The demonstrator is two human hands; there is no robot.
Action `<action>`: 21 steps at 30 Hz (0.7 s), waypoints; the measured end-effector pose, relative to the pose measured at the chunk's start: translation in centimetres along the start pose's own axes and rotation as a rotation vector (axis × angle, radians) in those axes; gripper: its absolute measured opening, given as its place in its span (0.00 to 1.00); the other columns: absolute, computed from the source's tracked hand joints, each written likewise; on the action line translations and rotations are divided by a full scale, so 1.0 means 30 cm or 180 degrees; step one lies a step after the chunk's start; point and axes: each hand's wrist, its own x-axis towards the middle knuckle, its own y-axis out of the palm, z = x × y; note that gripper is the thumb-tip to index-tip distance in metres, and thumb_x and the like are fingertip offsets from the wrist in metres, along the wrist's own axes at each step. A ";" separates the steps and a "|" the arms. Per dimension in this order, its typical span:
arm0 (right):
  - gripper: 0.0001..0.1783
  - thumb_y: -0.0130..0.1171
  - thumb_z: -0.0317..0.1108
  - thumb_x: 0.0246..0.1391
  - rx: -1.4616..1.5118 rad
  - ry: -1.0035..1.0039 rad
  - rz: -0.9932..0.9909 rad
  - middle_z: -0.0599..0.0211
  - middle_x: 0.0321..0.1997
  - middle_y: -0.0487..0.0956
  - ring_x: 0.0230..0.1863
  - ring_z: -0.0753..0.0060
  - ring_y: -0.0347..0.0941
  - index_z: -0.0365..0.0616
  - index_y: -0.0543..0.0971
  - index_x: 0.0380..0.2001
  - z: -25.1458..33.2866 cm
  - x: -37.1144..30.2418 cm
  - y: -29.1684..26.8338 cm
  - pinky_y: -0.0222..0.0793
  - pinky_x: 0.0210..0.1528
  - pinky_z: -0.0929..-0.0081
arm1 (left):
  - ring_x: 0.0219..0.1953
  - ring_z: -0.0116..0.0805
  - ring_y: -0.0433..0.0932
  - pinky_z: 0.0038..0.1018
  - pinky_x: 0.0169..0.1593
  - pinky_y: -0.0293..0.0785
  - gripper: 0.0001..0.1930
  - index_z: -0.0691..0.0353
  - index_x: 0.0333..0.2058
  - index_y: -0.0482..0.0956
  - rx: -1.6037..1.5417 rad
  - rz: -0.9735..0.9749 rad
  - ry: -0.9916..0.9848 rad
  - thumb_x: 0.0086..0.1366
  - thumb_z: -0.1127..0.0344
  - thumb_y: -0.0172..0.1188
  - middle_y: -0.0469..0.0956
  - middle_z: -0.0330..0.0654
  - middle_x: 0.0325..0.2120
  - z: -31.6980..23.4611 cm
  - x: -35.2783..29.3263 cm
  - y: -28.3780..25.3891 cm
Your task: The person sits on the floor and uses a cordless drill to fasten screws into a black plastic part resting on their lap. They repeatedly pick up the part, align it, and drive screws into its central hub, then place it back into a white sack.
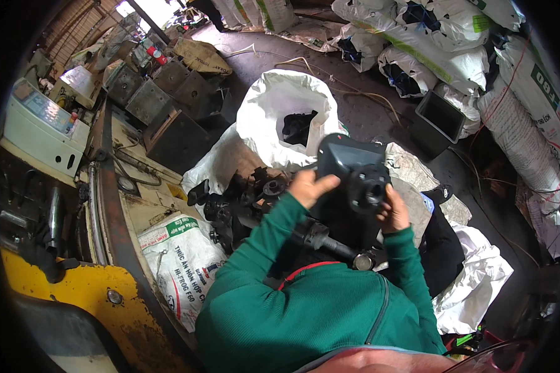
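A black moulded part with a flared, box-like body and a round ringed collar is held up in front of my chest. My left hand is closed on its left side, thumb stretched toward the part and the other fingers mostly hidden. On the right edge, beside the collar, my right hand grips with bent fingers. Just beyond stands an open white sack with a dark piece inside. Left of my left arm lies a heap of black parts. A dark tube-shaped thing with a metallic round end is below the held part.
At left is a machine with a pale control box and a yellow panel. Metal blocks stand behind it. Stuffed white sacks pile up at right, near a dark bin. A hose crosses the floor.
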 end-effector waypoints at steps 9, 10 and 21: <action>0.32 0.42 0.24 0.50 0.2487 0.0189 0.0453 0.66 0.39 0.76 0.28 0.83 0.72 0.45 0.58 0.62 -0.040 0.003 -0.259 0.57 0.16 0.86 | 0.38 0.42 0.77 0.31 0.46 0.70 0.36 0.67 0.40 0.79 0.3631 0.1228 -0.2323 0.53 0.33 0.55 0.80 0.49 0.33 0.356 -0.212 -0.765; 0.33 0.42 0.23 0.49 0.2482 0.0088 0.0485 0.63 0.45 0.75 0.31 0.81 0.74 0.44 0.58 0.62 -0.044 -0.006 -0.281 0.58 0.17 0.86 | 0.41 0.46 0.77 0.32 0.48 0.69 0.39 0.66 0.40 0.79 0.3961 0.1519 -0.2212 0.51 0.29 0.53 0.80 0.51 0.34 0.442 -0.248 -0.784; 0.32 0.42 0.19 0.48 0.2819 0.0002 -0.0043 0.66 0.44 0.73 0.35 0.83 0.72 0.46 0.62 0.60 -0.026 0.042 -0.195 0.65 0.22 0.88 | 0.29 0.27 0.78 0.23 0.34 0.73 0.12 0.65 0.42 0.76 0.1093 -0.1522 0.0764 0.61 0.68 0.57 0.80 0.45 0.28 0.449 0.365 -0.753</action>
